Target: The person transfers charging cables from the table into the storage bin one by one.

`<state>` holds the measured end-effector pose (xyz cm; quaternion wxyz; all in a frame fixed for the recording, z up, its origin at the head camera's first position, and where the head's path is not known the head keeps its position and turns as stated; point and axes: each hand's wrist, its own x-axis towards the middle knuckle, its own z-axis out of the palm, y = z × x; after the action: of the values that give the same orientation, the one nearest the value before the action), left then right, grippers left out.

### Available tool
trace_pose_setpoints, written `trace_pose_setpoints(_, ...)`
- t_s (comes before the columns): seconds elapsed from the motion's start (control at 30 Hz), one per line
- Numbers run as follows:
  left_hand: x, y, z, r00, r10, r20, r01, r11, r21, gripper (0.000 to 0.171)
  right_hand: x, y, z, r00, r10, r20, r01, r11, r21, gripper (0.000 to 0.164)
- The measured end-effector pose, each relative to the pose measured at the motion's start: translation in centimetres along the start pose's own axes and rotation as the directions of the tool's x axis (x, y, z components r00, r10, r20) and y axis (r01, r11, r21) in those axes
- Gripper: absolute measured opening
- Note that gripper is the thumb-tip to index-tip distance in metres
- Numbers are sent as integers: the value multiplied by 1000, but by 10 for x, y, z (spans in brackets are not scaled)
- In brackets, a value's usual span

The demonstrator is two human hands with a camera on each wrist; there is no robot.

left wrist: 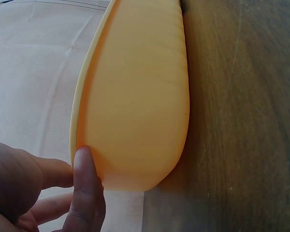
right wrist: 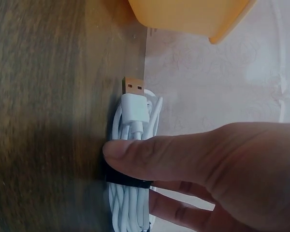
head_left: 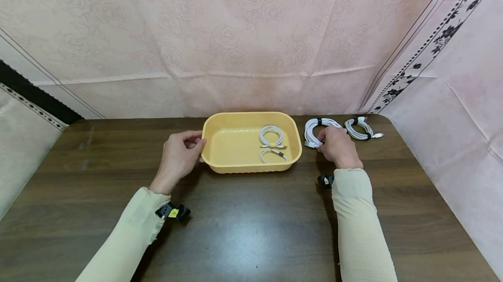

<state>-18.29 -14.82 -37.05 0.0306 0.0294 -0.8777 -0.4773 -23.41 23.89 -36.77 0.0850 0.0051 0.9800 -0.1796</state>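
Note:
My left hand (head_left: pixel 178 155) pinches the left rim of a yellow plastic tray (head_left: pixel 214 142), as the left wrist view also shows. Inside the tray, toward its right end, lie two coiled white cables: a larger coil (head_left: pixel 270 145) with a yellow tie, and a smaller one (head_left: pixel 264 156) nearer the front wall. To the right of the tray, my right hand (head_left: pixel 339 146) grips a coiled white USB cable (head_left: pixel 310 131) bound with black straps. Its thumb lies over one strap and its fingers are behind the coil; the USB plug (right wrist: pixel 134 104) points toward the tray.
Another coiled white cable (head_left: pixel 355 130) with black straps lies just right of my right hand, near the back right corner of the brown wooden table (head_left: pixel 243 229). Pink-white patterned cloth (head_left: pixel 235 46) hangs behind the back edge.

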Motion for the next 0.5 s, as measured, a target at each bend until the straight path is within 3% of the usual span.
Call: trace_pose_setpoints(0.5,0,0,0,1000,-4,-1,4,1000,9,32,0,-1,2,997,16,-73,-15,1000,12,16)
